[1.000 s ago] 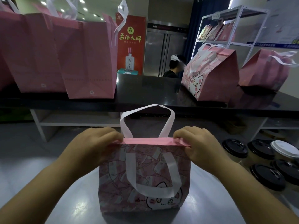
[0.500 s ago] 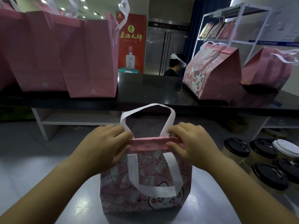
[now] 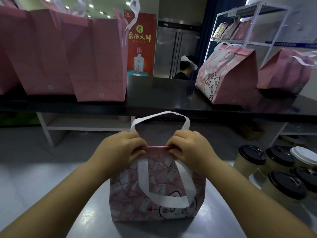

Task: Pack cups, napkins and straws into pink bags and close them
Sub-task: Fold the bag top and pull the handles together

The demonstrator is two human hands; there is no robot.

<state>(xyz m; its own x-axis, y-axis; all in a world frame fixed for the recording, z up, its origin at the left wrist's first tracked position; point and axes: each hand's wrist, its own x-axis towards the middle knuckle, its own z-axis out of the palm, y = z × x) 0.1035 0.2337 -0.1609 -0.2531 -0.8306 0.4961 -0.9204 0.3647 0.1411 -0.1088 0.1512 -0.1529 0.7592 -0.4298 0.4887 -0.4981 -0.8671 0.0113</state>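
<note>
So both hands slid inward along the folded top edge (image 3: 157, 148) of the pink bag (image 3: 154, 194). A second ago they were pinching out at the two corners. Now the left hand (image 3: 123, 150) and right hand (image 3: 190, 150) sit close together near the middle, with only a short strip of fold showing between them. The fingers are curled tighter too.

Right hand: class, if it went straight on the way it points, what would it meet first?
Probably the left hand. The right hand points inward along the folded top of the bag, which both pinch, with only a short stretch of fold between. Depth is unclear; it could brush the handle instead.
</note>
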